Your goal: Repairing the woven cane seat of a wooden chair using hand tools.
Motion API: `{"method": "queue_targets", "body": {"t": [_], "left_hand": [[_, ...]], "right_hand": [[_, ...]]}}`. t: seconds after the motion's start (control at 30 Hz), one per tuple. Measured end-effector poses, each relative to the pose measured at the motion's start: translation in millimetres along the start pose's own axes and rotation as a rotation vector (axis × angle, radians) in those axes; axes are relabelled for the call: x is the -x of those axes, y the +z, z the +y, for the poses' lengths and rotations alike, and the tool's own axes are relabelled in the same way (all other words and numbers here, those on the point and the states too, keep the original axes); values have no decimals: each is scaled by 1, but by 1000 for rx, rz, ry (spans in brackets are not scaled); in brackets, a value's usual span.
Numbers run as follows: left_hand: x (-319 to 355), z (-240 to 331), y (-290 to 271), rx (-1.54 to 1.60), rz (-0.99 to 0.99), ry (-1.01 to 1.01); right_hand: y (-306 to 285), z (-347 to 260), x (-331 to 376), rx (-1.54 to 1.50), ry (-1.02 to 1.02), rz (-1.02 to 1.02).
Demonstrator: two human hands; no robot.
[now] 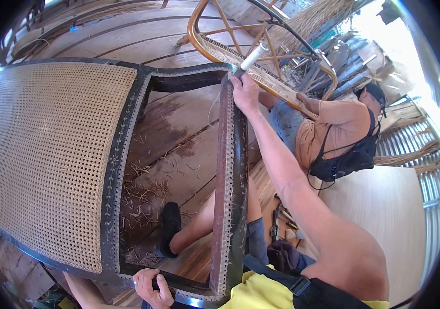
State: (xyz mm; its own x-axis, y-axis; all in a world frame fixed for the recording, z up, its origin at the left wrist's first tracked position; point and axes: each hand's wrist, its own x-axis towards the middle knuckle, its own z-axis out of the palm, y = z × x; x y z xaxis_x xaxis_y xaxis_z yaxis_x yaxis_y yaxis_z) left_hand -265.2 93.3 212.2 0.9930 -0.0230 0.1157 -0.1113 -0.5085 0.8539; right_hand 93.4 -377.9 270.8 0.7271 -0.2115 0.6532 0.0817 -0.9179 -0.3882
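Note:
A dark wooden furniture frame (pixel 111 201) lies across in front of me, with pale floral inlay and rows of small holes along its rails. A woven cane panel (pixel 50 154) fills its left section, while the right section is an open gap. My left hand (pixel 153 289), wearing a ring, curls over the near rail, fingers closed on it. At the far right corner my right hand (pixel 245 92) is closed around a tool with a white cylindrical handle (pixel 254 56). The tool's working end is hidden at the corner. A thin pale strand hangs beside that hand.
Cane scraps (pixel 145 193) litter the plank floor inside the gap, near my shoe (pixel 170 229). Another person (pixel 343 121) sits at the right beside a curved rattan chair frame (pixel 220 46). Several hand tools (pixel 276 221) lie by my right side, next to a pale wooden board (pixel 379 221).

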Motion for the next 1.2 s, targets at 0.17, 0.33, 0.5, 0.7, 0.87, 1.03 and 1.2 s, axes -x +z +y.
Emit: {"method": "queue_targets", "body": {"t": [0.17, 0.33, 0.5, 0.7, 0.87, 1.03, 1.2], "left_hand": [[-1, -6, 1, 25, 6, 5], [0, -3, -1, 32, -1, -29], [-1, 2, -3, 29, -1, -57], [0, -6, 2, 44, 2, -17], [-2, -3, 0, 45, 35, 2], [3, -18, 1, 55, 27, 13], [-4, -7, -1, 37, 1, 6]], "right_hand": [[-5, -10, 16, -52, 79, -43], [12, 10, -13, 26, 152, 2], [-4, -19, 12, -25, 34, 10], [5, -7, -21, 98, 45, -48], [11, -2, 1, 72, -107, -1], [5, -5, -15, 112, 58, -95], [-6, -7, 10, -34, 33, -20]]}}
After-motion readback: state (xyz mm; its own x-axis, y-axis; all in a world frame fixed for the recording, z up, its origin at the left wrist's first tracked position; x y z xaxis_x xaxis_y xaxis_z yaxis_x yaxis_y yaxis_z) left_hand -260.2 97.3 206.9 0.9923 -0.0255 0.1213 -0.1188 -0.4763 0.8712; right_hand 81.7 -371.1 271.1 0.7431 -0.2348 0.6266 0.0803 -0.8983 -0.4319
